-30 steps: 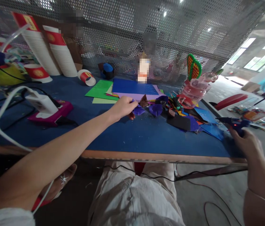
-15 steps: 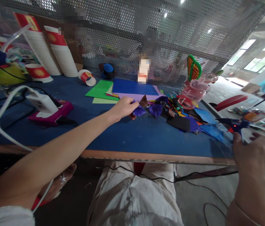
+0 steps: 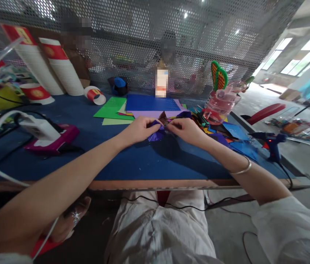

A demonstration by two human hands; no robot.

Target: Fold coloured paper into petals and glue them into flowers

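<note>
Together, both hands [image 3: 141,129] [image 3: 183,128] pinch purple folded paper [image 3: 156,134].

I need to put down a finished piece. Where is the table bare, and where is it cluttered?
Bare blue table lies along the near edge, below the left hand and right hand, and between the green sheet and pink box. Crowded: the paper scraps toward the glue gun.

Daylight floods in from the windows [image 3: 295,55] at upper right, overexposed, while ceiling lights glare through the perforated mesh screen [image 3: 143,40]. Wide-angle distortion bends the edges, and 3 patches are pixelated.
</note>
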